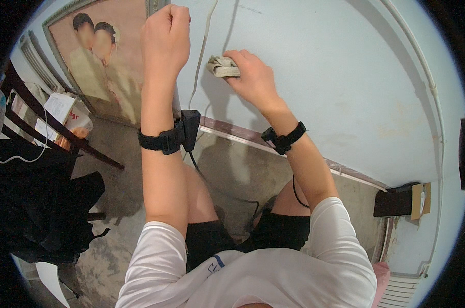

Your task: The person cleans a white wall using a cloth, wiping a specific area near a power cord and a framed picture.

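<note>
My right hand (253,77) grips a folded light grey-green cloth (223,67) in front of the pale wall (317,77). Whether the cloth touches the wall is not clear. At the top, my left hand (167,38) is curled into a fist before the right edge of a large framed portrait (101,73). Its fingertips are turned away, so I cannot see whether they hold the frame. The portrait shows two figures and leans against the wall. Black straps with small devices, the left strap (161,141) and the right strap (284,138), sit around my forearms.
A white cable (203,46) runs down the wall between my hands. At left stands a dark wooden chair (55,123) with black clothing (36,208), near papers (59,107) and a plastic bag (80,119). A black box (394,202) is at far right. Black cables trail from both straps.
</note>
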The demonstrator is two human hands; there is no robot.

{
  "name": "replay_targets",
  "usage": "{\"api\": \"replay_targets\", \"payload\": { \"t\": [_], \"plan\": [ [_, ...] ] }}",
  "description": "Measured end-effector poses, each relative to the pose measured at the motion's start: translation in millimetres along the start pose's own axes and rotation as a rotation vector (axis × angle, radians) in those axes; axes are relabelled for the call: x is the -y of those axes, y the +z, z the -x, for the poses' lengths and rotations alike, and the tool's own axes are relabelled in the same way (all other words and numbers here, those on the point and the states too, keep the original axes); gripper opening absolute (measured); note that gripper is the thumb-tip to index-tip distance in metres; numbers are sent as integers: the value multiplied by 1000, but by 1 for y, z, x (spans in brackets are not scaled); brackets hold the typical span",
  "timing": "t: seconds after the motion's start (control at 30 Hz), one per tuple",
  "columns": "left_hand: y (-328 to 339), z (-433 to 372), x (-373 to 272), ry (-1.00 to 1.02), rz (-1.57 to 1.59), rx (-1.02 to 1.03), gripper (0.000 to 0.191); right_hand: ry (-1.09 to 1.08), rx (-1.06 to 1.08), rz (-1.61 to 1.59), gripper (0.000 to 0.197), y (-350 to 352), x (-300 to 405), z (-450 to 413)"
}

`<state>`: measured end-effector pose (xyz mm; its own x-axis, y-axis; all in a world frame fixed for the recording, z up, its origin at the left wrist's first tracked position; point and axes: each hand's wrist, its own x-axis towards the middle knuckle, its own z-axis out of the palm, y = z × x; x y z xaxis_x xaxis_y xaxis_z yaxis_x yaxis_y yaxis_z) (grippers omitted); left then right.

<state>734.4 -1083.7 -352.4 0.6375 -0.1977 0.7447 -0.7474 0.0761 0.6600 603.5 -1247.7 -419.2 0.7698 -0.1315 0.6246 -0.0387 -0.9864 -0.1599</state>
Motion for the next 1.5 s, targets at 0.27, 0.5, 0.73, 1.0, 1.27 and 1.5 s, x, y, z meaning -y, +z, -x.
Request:
{"api": "replay_targets", "payload": {
  "t": [0.27, 0.5, 0.73, 1.0, 1.27, 1.5],
  "plan": [
    [2, -2, 1, -35, -149, 22, 39, -9, 55, 2, 42, 22, -3, 11],
    [3, 0, -1, -86, -130, 7, 42, -9, 30, 38, 41, 10, -5, 6],
    [8, 0, -1, 30, -11, -55, 43, -55, -83, 46, 40, -21, -7, -7],
    [5, 2, 0, -108, -58, 88, 50, -105, -220, 96, 40, -61, -9, -26],
    [9, -2, 13, -65, -56, 66, 53, -119, -295, 110, 39, -78, -10, -37],
    [10, 0, 12, -32, -7, 18, 50, -110, -225, 108, 41, -66, -10, -31]
  ]
}}
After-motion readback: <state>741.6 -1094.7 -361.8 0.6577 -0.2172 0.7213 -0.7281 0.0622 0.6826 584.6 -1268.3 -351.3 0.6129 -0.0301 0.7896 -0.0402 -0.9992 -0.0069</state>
